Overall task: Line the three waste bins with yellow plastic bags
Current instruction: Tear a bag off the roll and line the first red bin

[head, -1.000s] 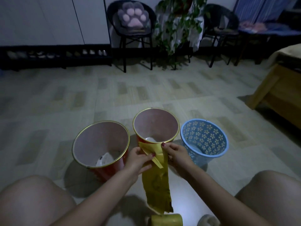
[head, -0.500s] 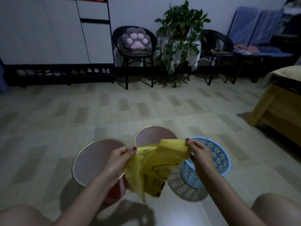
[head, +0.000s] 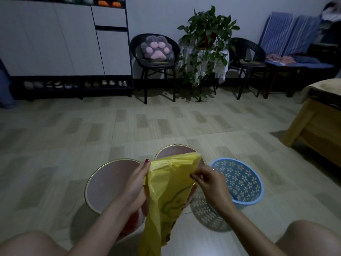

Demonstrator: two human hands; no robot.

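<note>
Three bins stand on the floor in front of me: a gold-rimmed red bin [head: 108,183] at the left, a matching one [head: 173,151] in the middle mostly hidden by the bag, and a blue perforated flower-pattern bin [head: 239,182] at the right. A yellow plastic bag [head: 166,196] hangs between my hands above the left and middle bins. My left hand [head: 136,185] grips the bag's left top edge. My right hand [head: 208,182] pinches its right edge just below the top corner. None of the visible bin interiors shows a liner.
My bare knees frame the bottom corners. A wooden bed frame [head: 317,130] stands at the right. Two black chairs [head: 156,65], a potted plant [head: 204,45] and a shoe cabinet [head: 64,52] line the far wall. Tiled floor lies between them and the bins.
The bag came off the roll and was spread wide between my hands; now my right hand has moved inward and the bag hangs narrower. The view tilted up and the roll left the frame.
</note>
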